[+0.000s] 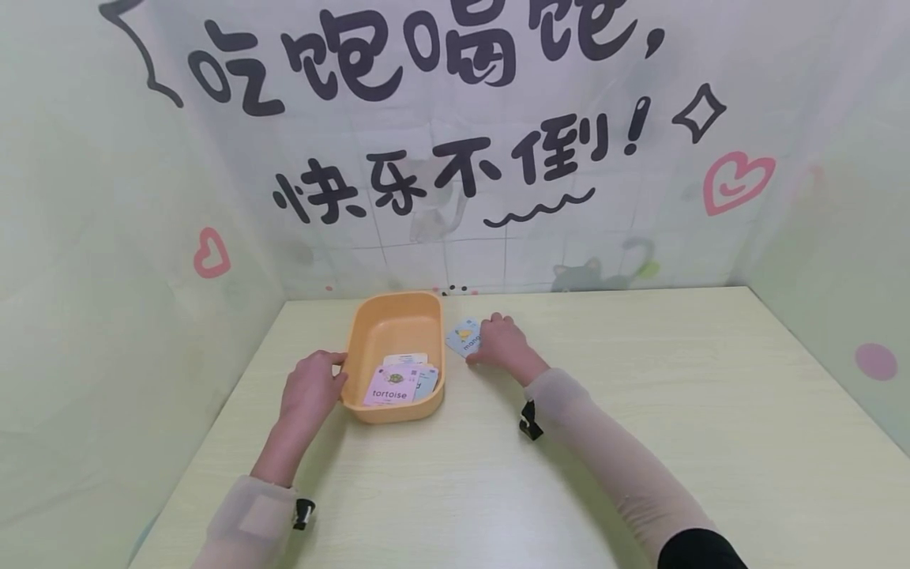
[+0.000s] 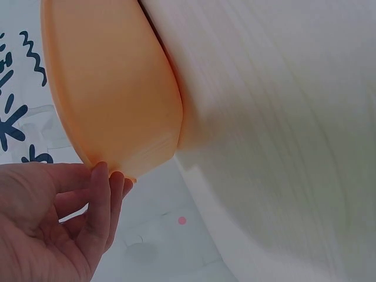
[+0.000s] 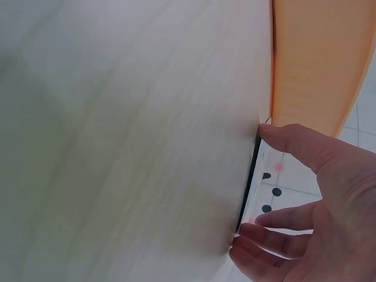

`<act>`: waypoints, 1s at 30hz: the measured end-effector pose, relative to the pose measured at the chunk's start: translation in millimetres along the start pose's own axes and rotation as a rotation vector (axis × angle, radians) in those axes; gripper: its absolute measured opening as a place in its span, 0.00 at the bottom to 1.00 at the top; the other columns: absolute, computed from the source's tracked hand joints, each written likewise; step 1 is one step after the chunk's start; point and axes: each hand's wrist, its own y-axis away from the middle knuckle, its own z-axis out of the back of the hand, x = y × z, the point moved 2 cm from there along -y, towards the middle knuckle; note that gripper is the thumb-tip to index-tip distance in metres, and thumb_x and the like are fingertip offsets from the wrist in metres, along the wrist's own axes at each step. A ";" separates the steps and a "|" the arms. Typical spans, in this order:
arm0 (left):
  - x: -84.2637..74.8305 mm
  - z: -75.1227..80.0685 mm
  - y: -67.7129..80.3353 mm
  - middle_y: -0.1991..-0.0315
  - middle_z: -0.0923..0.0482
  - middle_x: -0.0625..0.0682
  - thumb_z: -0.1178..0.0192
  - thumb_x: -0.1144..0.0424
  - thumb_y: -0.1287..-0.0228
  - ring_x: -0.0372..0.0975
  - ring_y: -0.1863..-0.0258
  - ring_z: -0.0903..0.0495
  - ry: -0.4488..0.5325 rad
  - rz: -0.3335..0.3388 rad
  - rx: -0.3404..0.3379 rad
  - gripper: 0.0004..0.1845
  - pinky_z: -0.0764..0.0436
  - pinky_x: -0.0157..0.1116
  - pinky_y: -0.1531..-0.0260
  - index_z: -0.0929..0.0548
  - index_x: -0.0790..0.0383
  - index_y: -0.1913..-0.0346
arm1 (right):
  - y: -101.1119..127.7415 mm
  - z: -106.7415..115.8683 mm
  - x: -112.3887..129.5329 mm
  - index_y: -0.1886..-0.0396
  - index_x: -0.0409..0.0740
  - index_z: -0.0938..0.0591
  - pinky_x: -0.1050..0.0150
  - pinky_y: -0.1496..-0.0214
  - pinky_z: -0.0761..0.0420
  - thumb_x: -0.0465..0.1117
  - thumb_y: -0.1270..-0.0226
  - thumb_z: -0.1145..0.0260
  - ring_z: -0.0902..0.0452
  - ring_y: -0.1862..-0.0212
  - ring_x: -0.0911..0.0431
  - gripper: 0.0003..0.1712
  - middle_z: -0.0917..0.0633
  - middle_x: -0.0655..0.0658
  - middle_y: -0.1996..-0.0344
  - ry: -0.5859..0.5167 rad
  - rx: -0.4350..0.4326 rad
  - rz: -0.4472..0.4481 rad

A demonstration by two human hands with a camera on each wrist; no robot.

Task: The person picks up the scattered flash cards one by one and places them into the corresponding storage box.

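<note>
An orange plastic basket [image 1: 370,328] stands on the table, and my left hand [image 1: 310,387] pinches its left rim between thumb and fingers. The left wrist view shows the fingertips [image 2: 101,170] right at that rim. Just right of the basket is a light blue picture card [image 1: 462,335], with a yellow fruit and the partly covered word "mango". My right hand [image 1: 506,344] holds this card by its edges, thumb on the near side and fingers on the far side. Inside the basket lies a pink "tortoise" card [image 1: 391,385], overlapping a blue card [image 1: 426,382] and a white one [image 1: 407,359].
The pale wooden table [image 1: 640,395] ends at a back wall cloth [image 1: 469,261] with large black lettering. Light green cloth walls [image 1: 107,316] stand on both sides. Black clips [image 1: 530,420] hang by both sleeves.
</note>
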 end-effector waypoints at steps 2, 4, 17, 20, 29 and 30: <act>-0.1 -0.6 0.1 0.39 0.24 0.70 0.42 0.69 0.31 0.42 0.75 0.23 0.001 0.000 0.000 0.21 0.26 0.32 0.80 0.23 0.71 0.37 | -0.8 -0.4 -1.2 0.43 0.33 0.23 0.56 0.49 0.22 0.57 0.44 0.25 0.31 0.51 0.47 0.39 0.24 0.38 0.50 -0.012 0.003 0.002; -0.2 -1.0 0.0 0.38 0.24 0.70 0.42 0.69 0.31 0.41 0.75 0.23 0.003 0.001 0.003 0.21 0.26 0.32 0.80 0.23 0.71 0.37 | -1.8 -0.6 -3.0 0.43 0.33 0.23 0.56 0.49 0.22 0.56 0.44 0.24 0.31 0.51 0.48 0.39 0.24 0.37 0.50 -0.026 0.008 0.008; -1.6 0.7 -0.6 0.38 0.25 0.70 0.41 0.69 0.31 0.43 0.74 0.24 -0.002 0.014 0.012 0.22 0.27 0.32 0.79 0.24 0.71 0.36 | 4.8 29.2 -6.5 0.41 0.31 0.23 0.57 0.50 0.20 0.54 0.44 0.26 0.27 0.54 0.50 0.39 0.23 0.36 0.48 -0.102 -0.073 0.053; -1.4 0.9 -0.8 0.38 0.25 0.70 0.41 0.69 0.31 0.43 0.74 0.25 -0.003 0.011 0.012 0.22 0.27 0.32 0.79 0.24 0.71 0.36 | 9.7 38.7 -3.4 0.37 0.31 0.26 0.56 0.50 0.20 0.54 0.44 0.25 0.27 0.53 0.49 0.43 0.24 0.35 0.47 -0.106 -0.108 0.063; -0.9 0.3 -1.5 0.38 0.25 0.70 0.41 0.68 0.31 0.43 0.74 0.23 -0.005 0.011 0.015 0.22 0.27 0.32 0.79 0.24 0.70 0.36 | 27.0 61.1 4.2 0.34 0.31 0.28 0.57 0.45 0.20 0.50 0.46 0.24 0.28 0.49 0.49 0.44 0.26 0.36 0.45 -0.113 -0.167 0.055; -0.7 0.2 -1.6 0.38 0.25 0.70 0.41 0.68 0.31 0.43 0.73 0.23 -0.005 0.014 0.016 0.22 0.27 0.32 0.79 0.24 0.70 0.36 | 28.6 63.0 5.1 0.34 0.31 0.28 0.57 0.45 0.20 0.50 0.45 0.24 0.29 0.49 0.48 0.44 0.26 0.36 0.44 -0.107 -0.169 0.055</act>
